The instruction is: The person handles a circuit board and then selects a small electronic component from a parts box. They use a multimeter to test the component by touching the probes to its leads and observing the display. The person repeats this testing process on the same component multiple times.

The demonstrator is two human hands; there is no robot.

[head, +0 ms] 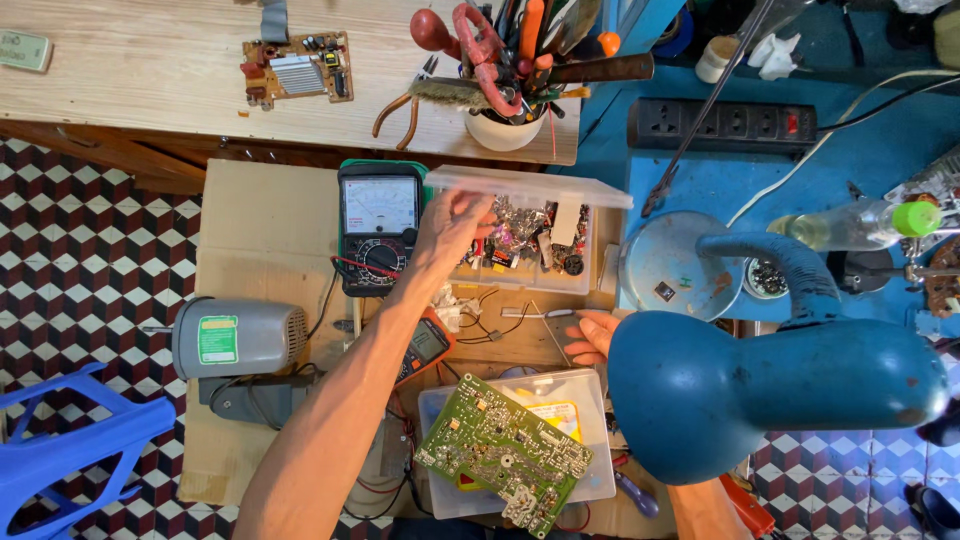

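The left hand [452, 225] reaches to the centre of the frame, fingers spread and curled over the near-left corner of a clear plastic parts box [520, 240]; whether its grip holds anything cannot be told. The box lid stands raised. An analogue multimeter [378, 228] lies just left of the hand. The right hand [595, 335], right of centre and partly hidden behind a blue desk lamp [770, 385], rests flat and open on the surface, holding nothing. A green circuit board [503, 452] lies on a second clear box at lower centre.

Blue lamp [760, 385] right of the hands, grey motor [235, 337] left, tool cup [503, 125] and power strip [722, 125] beyond.
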